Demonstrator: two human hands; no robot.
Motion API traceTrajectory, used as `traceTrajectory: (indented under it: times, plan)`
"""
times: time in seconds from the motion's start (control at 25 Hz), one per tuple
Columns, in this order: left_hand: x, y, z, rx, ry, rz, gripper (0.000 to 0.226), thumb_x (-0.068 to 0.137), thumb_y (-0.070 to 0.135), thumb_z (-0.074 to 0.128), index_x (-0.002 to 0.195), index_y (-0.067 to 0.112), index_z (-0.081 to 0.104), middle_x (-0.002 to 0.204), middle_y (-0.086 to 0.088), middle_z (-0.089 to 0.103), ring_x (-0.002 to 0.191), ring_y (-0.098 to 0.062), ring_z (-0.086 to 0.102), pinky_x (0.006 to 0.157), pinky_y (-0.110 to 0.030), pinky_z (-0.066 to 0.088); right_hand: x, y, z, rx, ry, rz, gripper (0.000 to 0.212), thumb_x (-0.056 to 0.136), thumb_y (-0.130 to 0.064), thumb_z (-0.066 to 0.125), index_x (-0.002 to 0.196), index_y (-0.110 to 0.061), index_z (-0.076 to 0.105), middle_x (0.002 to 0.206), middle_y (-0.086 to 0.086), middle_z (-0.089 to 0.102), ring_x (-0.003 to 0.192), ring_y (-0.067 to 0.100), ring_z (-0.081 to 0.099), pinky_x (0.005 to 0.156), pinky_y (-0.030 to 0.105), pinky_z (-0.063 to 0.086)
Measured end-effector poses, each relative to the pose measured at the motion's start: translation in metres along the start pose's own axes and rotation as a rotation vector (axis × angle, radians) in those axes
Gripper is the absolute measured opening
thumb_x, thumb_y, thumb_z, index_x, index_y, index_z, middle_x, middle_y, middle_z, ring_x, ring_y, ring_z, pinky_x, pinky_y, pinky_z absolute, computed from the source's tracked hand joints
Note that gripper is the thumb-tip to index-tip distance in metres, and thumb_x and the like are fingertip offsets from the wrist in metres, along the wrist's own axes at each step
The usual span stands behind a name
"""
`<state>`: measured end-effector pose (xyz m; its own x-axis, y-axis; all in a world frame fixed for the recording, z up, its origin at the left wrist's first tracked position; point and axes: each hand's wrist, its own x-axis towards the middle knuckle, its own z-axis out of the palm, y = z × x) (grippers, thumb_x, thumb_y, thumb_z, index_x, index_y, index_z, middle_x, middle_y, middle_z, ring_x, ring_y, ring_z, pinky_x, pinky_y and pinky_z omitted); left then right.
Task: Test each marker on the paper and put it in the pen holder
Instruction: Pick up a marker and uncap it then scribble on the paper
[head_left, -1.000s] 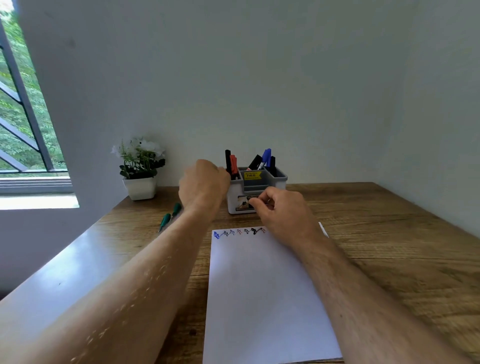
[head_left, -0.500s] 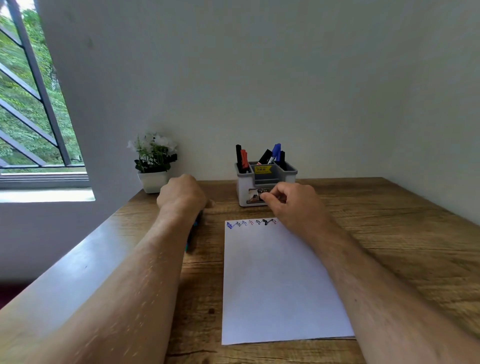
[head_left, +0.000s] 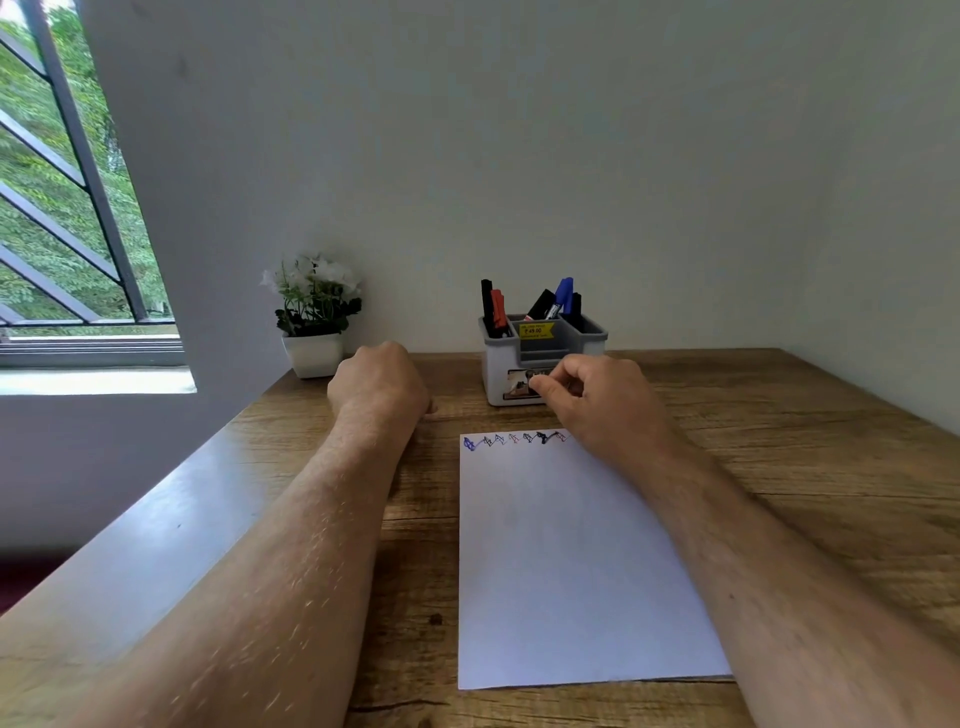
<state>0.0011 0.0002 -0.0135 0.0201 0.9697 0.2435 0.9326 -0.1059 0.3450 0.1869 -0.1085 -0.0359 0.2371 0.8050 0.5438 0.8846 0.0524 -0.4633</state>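
Reaching for next marker, we judged: left hand (head_left: 376, 387) fisted on tabletop (head_left: 805, 447), contents hidden; right hand (head_left: 605, 402) curled, seemingly empty, near pen holder (head_left: 543, 358). Tested markers (head_left: 563, 296) stood inside; scribbles topped paper (head_left: 566, 561). Next: uncap, scribble.

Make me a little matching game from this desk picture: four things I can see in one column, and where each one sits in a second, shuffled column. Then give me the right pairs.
Things
1. potted plant
2. pen holder
3. paper
4. scribbles

Places
A. flat on the desk between the two forearms
B. along the sheet's far edge
C. by the wall, straight beyond the sheet
D. far left corner of the desk, near the window

Pairs: 1-D, 2-C, 3-A, 4-B
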Motion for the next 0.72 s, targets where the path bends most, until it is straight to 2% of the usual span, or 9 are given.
traceTrajectory:
  times: [0.16, 0.32, 0.44, 0.52, 0.6, 0.72]
  plan:
    - [-0.002, 0.001, 0.002, 0.046, -0.016, -0.006, 0.039, 0.079, 0.035, 0.081, 0.108, 0.012, 0.067, 0.105, -0.011, 0.067, 0.098, -0.031, 0.065, 0.067, -0.037, 0.049, -0.001, 0.0, -0.001, -0.003, -0.007, -0.005, 0.03, 0.095, -0.049, 0.056, 0.085, -0.022, 0.066, 0.073, -0.009, 0.062, 0.07, 0.003, 0.057, 0.056, 0.02, 0.04]
    - [-0.004, 0.004, 0.005, 0.042, -0.013, 0.017, 0.029, 0.088, 0.033, 0.071, 0.107, 0.011, 0.066, 0.096, -0.009, 0.063, 0.087, -0.028, 0.061, 0.067, -0.037, 0.05, -0.001, 0.0, 0.0, -0.006, -0.006, 0.002, 0.029, 0.095, -0.049, 0.056, 0.083, -0.024, 0.065, 0.072, -0.01, 0.061, 0.069, 0.003, 0.057, 0.055, 0.02, 0.04]
    - [-0.009, 0.009, 0.006, 0.03, -0.025, 0.045, 0.026, 0.09, 0.031, 0.068, 0.107, 0.011, 0.066, 0.098, -0.009, 0.064, 0.09, -0.028, 0.062, 0.067, -0.036, 0.05, -0.001, -0.001, 0.001, -0.006, -0.003, 0.006, 0.028, 0.095, -0.049, 0.057, 0.081, -0.026, 0.063, 0.07, -0.01, 0.061, 0.067, 0.001, 0.056, 0.054, 0.02, 0.039]
    - [-0.012, 0.014, 0.002, -0.038, -0.024, 0.033, 0.026, 0.086, 0.032, 0.072, 0.1, 0.012, 0.066, 0.085, -0.007, 0.06, 0.081, -0.026, 0.061, 0.063, -0.034, 0.049, -0.002, -0.002, 0.0, 0.0, 0.006, 0.011, 0.028, 0.095, -0.048, 0.058, 0.08, -0.025, 0.063, 0.069, -0.01, 0.06, 0.065, 0.001, 0.054, 0.053, 0.02, 0.035]
    - [-0.016, 0.02, -0.004, -0.134, 0.015, 0.032, 0.024, 0.085, 0.033, 0.073, 0.086, 0.012, 0.061, 0.072, -0.004, 0.053, 0.066, -0.021, 0.055, 0.054, -0.031, 0.043, -0.002, -0.003, -0.002, 0.002, 0.01, 0.011, 0.028, 0.095, -0.049, 0.058, 0.08, -0.025, 0.063, 0.068, -0.011, 0.059, 0.064, 0.001, 0.053, 0.052, 0.02, 0.034]
    - [-0.023, 0.03, -0.012, -0.31, 0.126, 0.101, 0.026, 0.083, 0.037, 0.07, 0.074, 0.013, 0.065, 0.071, -0.002, 0.065, 0.058, -0.016, 0.057, 0.048, -0.026, 0.038, -0.004, -0.004, -0.003, -0.006, 0.009, 0.007, 0.026, 0.095, -0.047, 0.057, 0.081, -0.025, 0.063, 0.067, -0.013, 0.056, 0.061, -0.001, 0.05, 0.051, 0.017, 0.03]
